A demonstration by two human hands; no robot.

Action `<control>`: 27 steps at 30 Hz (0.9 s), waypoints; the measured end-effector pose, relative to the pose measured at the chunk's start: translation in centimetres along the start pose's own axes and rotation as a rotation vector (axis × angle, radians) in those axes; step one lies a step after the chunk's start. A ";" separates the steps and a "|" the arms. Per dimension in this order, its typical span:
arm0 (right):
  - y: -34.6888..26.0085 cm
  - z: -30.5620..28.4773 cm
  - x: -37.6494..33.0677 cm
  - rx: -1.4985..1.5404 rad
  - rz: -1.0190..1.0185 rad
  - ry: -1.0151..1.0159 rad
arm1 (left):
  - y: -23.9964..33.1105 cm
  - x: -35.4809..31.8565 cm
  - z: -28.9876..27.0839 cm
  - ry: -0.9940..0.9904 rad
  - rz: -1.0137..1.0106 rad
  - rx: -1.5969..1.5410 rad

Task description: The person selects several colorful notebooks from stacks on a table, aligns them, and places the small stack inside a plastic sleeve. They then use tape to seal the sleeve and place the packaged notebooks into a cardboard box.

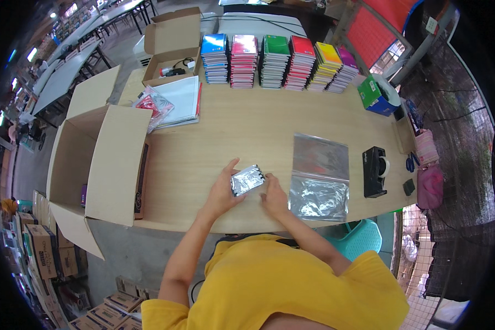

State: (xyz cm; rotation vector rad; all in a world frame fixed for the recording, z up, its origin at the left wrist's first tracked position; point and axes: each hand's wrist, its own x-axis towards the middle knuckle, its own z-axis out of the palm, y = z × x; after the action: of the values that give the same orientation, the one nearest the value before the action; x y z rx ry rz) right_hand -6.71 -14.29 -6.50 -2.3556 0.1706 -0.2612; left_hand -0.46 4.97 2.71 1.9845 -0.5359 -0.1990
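— Fingers of the left hand curl round what?

— Round a small packet, held from its left end with the thumb under its lower edge. The right hand meets it from the other side, fingertips pinching its right edge. Both hands are closed on it.

— How does the packet look?

— Small, roughly oblong, wrapped in shiny clear film that throws back white glare; the contents look silvery grey. It is tilted, its right end higher, and sits just above the worktop near the front edge. Whether it rests on the wood I cannot tell.

— What lies about it?

— Just right of the right hand, a pile of clear plastic bags, flat and glossy. Further right a black tape dispenser. Along the far edge, a row of notebook stacks in blue, pink, green, red, yellow and purple. To the left, a big open carton overhangs the worktop's end, a white spiral pad lies behind it, and a smaller open box stands at the far corner.
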 end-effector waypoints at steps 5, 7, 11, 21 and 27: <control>-0.7 -4.0 1.9 1.665 0.752 -0.669 | 1.0 -1.9 1.2 -0.120 0.472 0.359; -0.8 -2.5 2.0 1.839 0.719 -0.812 | 4.1 -3.4 1.4 -0.268 0.576 0.632; 0.3 2.4 1.9 1.966 0.657 -0.842 | 8.3 -6.8 -2.0 -0.030 0.381 0.587; -14.5 -0.7 13.5 1.757 -0.082 -0.649 | 3.4 -20.0 -22.2 1.249 0.087 0.535; -40.8 4.7 19.5 0.767 -0.607 -0.351 | -3.4 -23.5 -30.7 1.234 -0.168 0.556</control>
State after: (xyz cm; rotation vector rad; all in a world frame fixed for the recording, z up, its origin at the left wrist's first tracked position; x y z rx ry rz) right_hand 15.24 14.06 21.47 -1.5901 -0.7035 -0.1525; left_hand -9.12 41.65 11.68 2.2143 0.4282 1.1212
